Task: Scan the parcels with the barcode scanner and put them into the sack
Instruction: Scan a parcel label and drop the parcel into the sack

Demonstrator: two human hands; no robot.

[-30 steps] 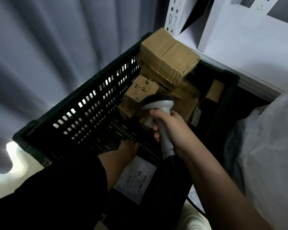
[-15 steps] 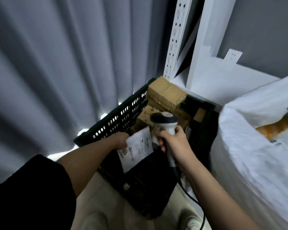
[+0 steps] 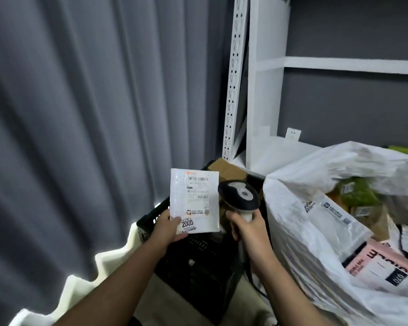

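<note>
Left: a grey curtain (image 3: 80, 114) hangs to the floor. Centre-left: the left hand (image 3: 169, 225) pinches the lower corner of a flat white parcel (image 3: 194, 201), thumb on its face, holding it upright with the printed label and barcode toward the viewer, above the black crate (image 3: 198, 260). Centre: the right hand (image 3: 247, 228) is wrapped round the handle of the barcode scanner (image 3: 239, 196), whose head stands just beside the parcel's right edge, its cable trailing downward. The two hands are close but apart. Whether the scanner window faces the barcode cannot be told; the scan of this parcel is judged to be the step in hand, with its transfer to the sack left to do. Behind the scanner a cardboard box (image 3: 226, 170) shows in the crate, so further parcels remain. Right: the white sack (image 3: 304, 220) stands open beside the crate and already holds several items, among them a pink box (image 3: 382, 267), a green package (image 3: 358, 194) and white mailers. Behind stands white shelving (image 3: 264, 90).
</note>
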